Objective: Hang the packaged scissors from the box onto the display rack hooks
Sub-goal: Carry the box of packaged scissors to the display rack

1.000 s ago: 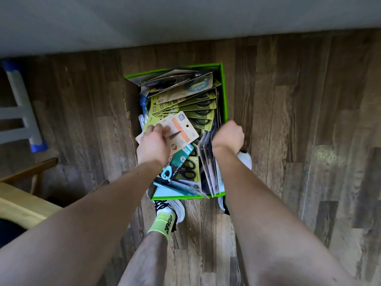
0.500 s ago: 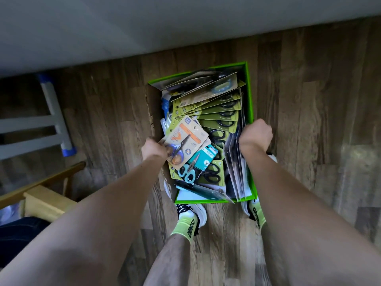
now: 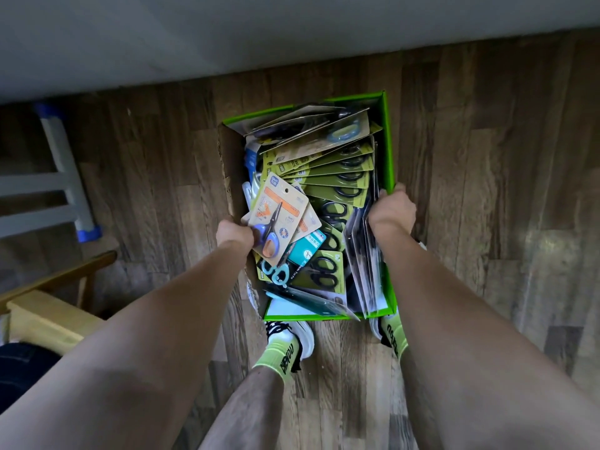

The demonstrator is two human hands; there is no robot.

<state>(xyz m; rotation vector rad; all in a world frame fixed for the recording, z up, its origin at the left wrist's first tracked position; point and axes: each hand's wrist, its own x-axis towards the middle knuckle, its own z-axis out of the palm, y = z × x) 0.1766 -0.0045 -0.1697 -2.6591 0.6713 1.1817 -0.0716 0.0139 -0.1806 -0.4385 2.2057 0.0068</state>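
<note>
A green cardboard box (image 3: 389, 141) full of packaged scissors is held above the wooden floor. My left hand (image 3: 234, 234) grips its left wall. My right hand (image 3: 393, 212) grips the right wall, fingers curled over the rim. On top of the pile lies a beige card with small blue-and-orange scissors (image 3: 278, 219). Beneath it sits a teal pack (image 3: 306, 250). Several olive-green packs with black scissors (image 3: 337, 177) fan toward the far end. Dark packs (image 3: 363, 264) stand on edge along the right side. No display rack is in view.
A grey wall or panel (image 3: 292, 34) runs along the top. A white frame with blue feet (image 3: 65, 177) stands at left. A light wooden bench (image 3: 45, 316) is at lower left. My feet in white shoes and green socks (image 3: 285, 349) stand under the box.
My left hand moved off the beige scissors pack to the box's left wall. The box, gripped on both sides, now appears larger and nearer to the camera, shifted right in view.
</note>
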